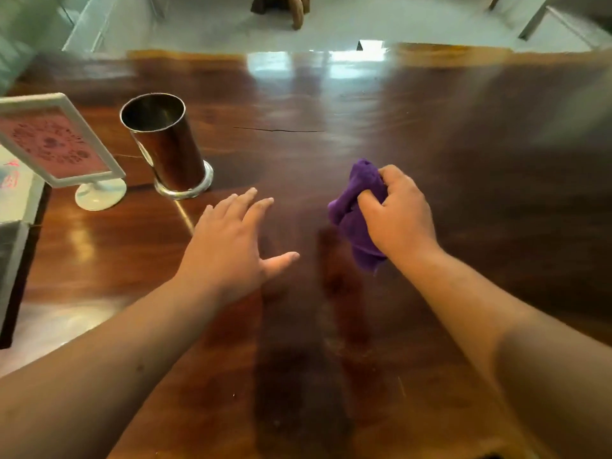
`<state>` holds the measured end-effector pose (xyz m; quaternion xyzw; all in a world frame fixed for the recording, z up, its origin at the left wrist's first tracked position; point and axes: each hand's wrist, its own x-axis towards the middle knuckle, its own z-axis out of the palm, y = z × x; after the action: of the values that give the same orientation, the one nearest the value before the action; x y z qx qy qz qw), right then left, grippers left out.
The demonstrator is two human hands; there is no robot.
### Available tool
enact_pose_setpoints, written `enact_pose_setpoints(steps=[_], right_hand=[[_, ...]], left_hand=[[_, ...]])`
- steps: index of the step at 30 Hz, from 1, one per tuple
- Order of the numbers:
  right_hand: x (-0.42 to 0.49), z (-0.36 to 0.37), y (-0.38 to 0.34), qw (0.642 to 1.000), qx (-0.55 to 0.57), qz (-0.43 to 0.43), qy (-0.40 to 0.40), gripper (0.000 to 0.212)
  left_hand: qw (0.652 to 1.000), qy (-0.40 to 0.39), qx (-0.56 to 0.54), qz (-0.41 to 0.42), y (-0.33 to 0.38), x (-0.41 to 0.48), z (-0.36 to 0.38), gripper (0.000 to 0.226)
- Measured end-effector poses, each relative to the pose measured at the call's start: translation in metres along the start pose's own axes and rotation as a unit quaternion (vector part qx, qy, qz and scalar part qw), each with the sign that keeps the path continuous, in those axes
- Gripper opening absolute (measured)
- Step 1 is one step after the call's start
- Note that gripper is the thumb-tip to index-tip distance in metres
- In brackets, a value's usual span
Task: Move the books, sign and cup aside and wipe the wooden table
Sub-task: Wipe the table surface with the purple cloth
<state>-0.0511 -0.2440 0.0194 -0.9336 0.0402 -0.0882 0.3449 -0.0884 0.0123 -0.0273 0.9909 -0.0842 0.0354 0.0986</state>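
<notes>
My right hand (399,215) grips a bunched purple cloth (356,213) just above the glossy dark wooden table (331,134), right of centre. My left hand (231,240) hovers open and flat over the table, fingers spread, holding nothing. A tall shiny metal cup (165,144) stands upright at the left, beyond my left hand. Left of the cup is a white-framed sign (56,140) with a pink card on a round white foot. Pale books (16,207) lie stacked at the far left edge, partly cut off by the frame.
A thin crack (278,130) runs across the tabletop past the cup. Beyond the table's far edge lies a light grey floor (231,24) with wooden furniture legs (294,11) at the top.
</notes>
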Motion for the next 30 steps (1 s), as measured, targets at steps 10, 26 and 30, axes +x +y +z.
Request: enact_pose_setpoints(steps=[10, 26, 30], right_hand=[[0.058, -0.013, 0.083, 0.996, -0.067, 0.038, 0.053, 0.012], [0.094, 0.109, 0.07, 0.98, -0.148, -0.102, -0.079, 0.015], [0.063, 0.098, 0.075, 0.96, -0.134, -0.185, -0.162, 0.021]], left_hand=[[0.995, -0.099, -0.031, -0.015, 0.04, 0.052, 0.075, 0.114], [0.998, -0.06, 0.01, -0.028, 0.047, 0.044, 0.112, 0.108], [0.997, -0.067, 0.005, -0.028, 0.047, 0.044, 0.11, 0.108]])
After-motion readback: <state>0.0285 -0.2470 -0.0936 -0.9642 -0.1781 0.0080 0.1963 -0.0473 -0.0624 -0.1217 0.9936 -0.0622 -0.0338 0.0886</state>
